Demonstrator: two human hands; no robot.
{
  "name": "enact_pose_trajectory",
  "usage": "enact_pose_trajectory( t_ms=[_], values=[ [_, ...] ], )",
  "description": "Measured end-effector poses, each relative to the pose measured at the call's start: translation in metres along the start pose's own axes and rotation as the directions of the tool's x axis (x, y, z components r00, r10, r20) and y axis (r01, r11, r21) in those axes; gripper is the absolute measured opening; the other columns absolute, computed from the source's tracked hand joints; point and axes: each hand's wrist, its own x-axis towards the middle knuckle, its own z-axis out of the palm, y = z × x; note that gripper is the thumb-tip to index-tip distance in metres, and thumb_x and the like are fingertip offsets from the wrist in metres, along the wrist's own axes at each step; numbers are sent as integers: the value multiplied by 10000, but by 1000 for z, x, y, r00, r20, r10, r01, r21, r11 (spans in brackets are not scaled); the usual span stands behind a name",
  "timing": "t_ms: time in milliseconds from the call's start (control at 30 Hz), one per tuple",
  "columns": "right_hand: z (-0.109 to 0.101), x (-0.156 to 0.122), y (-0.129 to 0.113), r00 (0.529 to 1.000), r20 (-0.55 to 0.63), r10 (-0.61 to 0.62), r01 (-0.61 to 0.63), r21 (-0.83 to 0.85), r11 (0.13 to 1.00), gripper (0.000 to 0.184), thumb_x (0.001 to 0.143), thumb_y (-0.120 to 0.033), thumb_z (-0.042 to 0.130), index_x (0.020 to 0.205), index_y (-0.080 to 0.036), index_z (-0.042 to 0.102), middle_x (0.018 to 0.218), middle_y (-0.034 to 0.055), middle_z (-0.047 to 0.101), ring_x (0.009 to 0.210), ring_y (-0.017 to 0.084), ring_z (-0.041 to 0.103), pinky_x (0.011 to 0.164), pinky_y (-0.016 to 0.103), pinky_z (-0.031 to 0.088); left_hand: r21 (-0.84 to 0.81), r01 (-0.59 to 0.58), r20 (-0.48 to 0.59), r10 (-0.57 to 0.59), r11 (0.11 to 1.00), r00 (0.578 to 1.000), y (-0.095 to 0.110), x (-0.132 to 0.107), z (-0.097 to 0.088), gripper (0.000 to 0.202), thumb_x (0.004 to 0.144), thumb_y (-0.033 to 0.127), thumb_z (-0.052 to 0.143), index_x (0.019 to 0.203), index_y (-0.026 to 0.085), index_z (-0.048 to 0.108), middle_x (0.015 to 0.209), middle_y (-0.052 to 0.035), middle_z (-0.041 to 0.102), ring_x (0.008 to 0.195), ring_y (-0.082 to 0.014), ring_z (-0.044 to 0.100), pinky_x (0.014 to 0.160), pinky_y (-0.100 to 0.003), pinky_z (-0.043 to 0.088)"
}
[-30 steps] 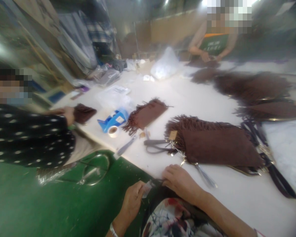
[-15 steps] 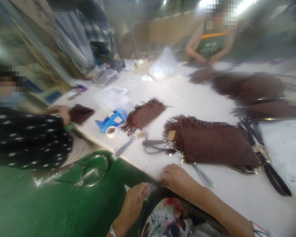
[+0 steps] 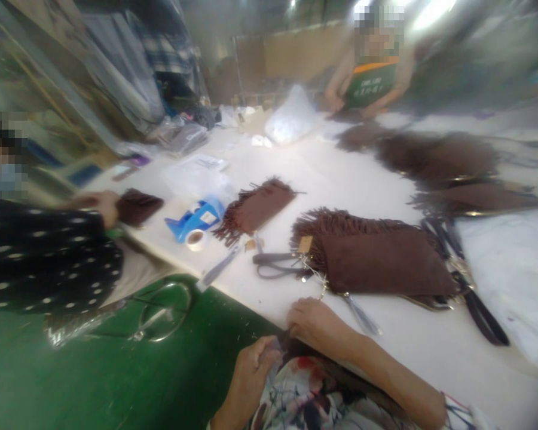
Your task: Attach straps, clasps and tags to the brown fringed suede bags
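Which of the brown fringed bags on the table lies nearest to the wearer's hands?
The large bag with the paper tag, just beyond the right hand. The smaller fringed piece and the bags behind it lie farther off.

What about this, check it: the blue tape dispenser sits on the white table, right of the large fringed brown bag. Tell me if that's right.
Wrong on the side. The head view shows the blue tape dispenser on the white table, left of the large fringed brown bag, not right of it.
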Motion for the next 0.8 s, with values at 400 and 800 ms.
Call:
enact_pose_trajectory(
  t_ms=[400, 800],
  values=[
    [-10, 0, -5, 999, 44, 7, -5, -34, 999, 155, 926, -286, 495, 849, -195, 594, 865, 19, 632, 828, 162, 529, 744, 284, 338, 92, 10, 19, -12, 996, 1000, 1, 7, 3, 393, 920, 462, 431, 1136, 187, 611, 996, -75, 712, 918, -209, 662, 812, -262, 500],
    [-3, 2, -3, 993, 119, -12, 16, -27, 1000, 162, 915, -303, 522, 853, -189, 620, 859, 32, 641, 853, 181, 547, 732, 297, 330, 125, -3, 58, -5, 992, 998, 10, 0, 6, 434, 951, 465, 345, 1167, 190, 601, 877, -57, 704, 911, -206, 642, 828, -290, 482]
  ],
)
